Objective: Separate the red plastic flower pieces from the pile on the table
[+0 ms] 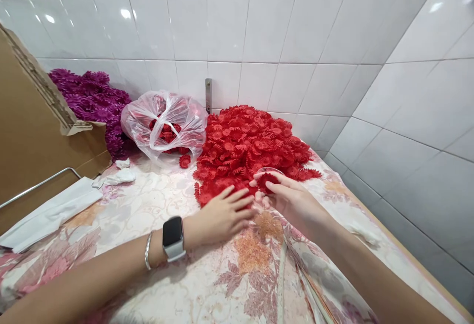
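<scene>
A large heap of red artificial flower heads (252, 136) rests against the tiled wall. At its front edge, my left hand (225, 213) reaches in with fingers spread, palm down, over the nearest flowers; nothing shows in its grasp. My right hand (289, 195) pinches a red flower head (267, 183) between thumb and fingers, just right of the left hand. Behind that flower, the rim of a clear round dish (272, 170) shows partly, the rest hidden by the hand and flowers. The left wrist wears a watch (173, 235) and a bracelet.
A tied clear plastic bag (165, 126) with red flowers stands left of the heap. Purple flowers (92, 97) are piled behind a cardboard box (44, 126) at left. White paper (52, 210) lies beside the box. A floral cloth (207, 284) covers the table.
</scene>
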### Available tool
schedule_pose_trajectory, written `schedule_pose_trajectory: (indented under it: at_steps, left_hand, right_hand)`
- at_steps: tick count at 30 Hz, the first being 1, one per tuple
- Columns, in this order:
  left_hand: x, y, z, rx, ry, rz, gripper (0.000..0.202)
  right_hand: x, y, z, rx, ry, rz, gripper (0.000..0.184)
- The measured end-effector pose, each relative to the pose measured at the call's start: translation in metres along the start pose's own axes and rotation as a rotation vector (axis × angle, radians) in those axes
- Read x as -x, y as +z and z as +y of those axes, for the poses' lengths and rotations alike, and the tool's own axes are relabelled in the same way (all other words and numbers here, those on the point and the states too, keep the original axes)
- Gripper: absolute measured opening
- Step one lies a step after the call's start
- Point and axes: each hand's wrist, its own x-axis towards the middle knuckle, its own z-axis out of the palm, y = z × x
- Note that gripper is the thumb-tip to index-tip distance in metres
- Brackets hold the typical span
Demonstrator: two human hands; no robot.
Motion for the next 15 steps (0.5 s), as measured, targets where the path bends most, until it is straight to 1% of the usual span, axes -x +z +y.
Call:
schedule_pose_trajectory:
  at_steps: [1,3,4,6,8,10,12,15]
  left_hand:
    - [-0.004,-0.005,-0.010,0.044,-0.056,0.036,0.031]
    - [-0.012,-0.018,-0.025,0.114,-0.146,0.035,0.024]
    - [-0.015,-0.026,-0.028,0.135,-0.181,0.042,0.020]
    - [-0.021,-0.039,-0.029,0.162,-0.237,0.063,0.013]
    - [-0.024,-0.048,-0.024,0.153,-0.290,0.135,0.014]
    - [-0.024,-0.050,-0.018,0.099,-0.338,0.250,0.017]
    - [-0.022,-0.047,-0.014,0.044,-0.359,0.343,0.017]
    - [-0.015,-0.035,-0.011,0.035,-0.329,0.396,0.016]
  right_hand:
    - [-0.001,0.000,0.002,-0.025,0.009,-0.010,0.013]
    - [-0.003,-0.001,0.007,-0.055,0.020,-0.026,0.015]
    - [-0.003,-0.001,0.008,-0.059,0.026,-0.034,0.016]
    - [-0.003,0.000,0.012,-0.047,0.039,-0.053,0.019]
    - [-0.003,0.002,0.015,0.003,0.047,-0.079,0.019]
    - [-0.002,0.003,0.018,0.069,0.055,-0.111,0.019]
    - [-0.001,0.004,0.022,0.115,0.077,-0.147,0.018]
    - [0.000,0.005,0.028,0.108,0.129,-0.156,0.013]
